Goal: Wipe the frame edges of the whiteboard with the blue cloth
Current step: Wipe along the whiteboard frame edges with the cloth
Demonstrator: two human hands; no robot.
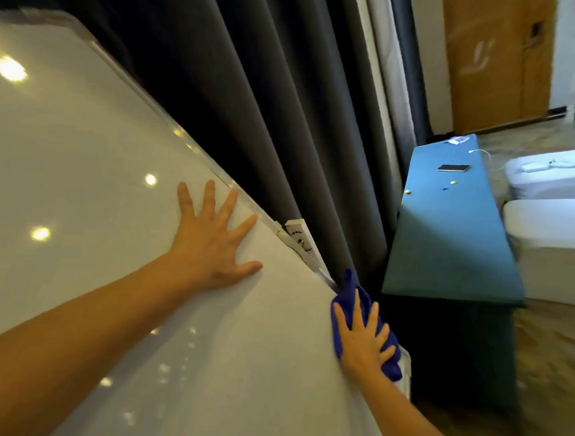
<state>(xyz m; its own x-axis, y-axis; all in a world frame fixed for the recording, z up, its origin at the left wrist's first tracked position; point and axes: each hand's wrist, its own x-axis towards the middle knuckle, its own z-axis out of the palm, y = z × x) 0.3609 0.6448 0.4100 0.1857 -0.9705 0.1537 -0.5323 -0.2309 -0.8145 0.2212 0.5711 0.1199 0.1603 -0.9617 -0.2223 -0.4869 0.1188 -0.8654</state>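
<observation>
The whiteboard (93,189) fills the left and centre of the view, tilted, its surface bare and glossy with ceiling lights reflected in it. Its frame edge (171,137) runs diagonally from upper left down to lower right. A small white bracket with a screw (300,239) sits on that edge, just beyond the left hand.

Directly behind the frame edge hang dark grey curtains (251,101); folds lie close against the edge, leaving very little room behind it. To the right of the whiteboard's lower corner stands a desk with a teal top (449,244), near the corner but apart from it; dark floor shows in the gap between. On the desk lie a phone (453,167), a white cable (480,152) and a few small yellow and blue pieces (408,191). Beyond the desk are white upholstered seats (552,236).

The left hand (212,244) is spread wide and flat on the whiteboard surface, holding nothing, its fingertips just short of the frame edge.

The right hand (363,339) lies fingers spread over the blue cloth (348,296), pressing it onto the frame edge at the whiteboard's lower right corner. The cloth is bunched, wrapping over the edge, with one end poking up along the frame toward the bracket.
</observation>
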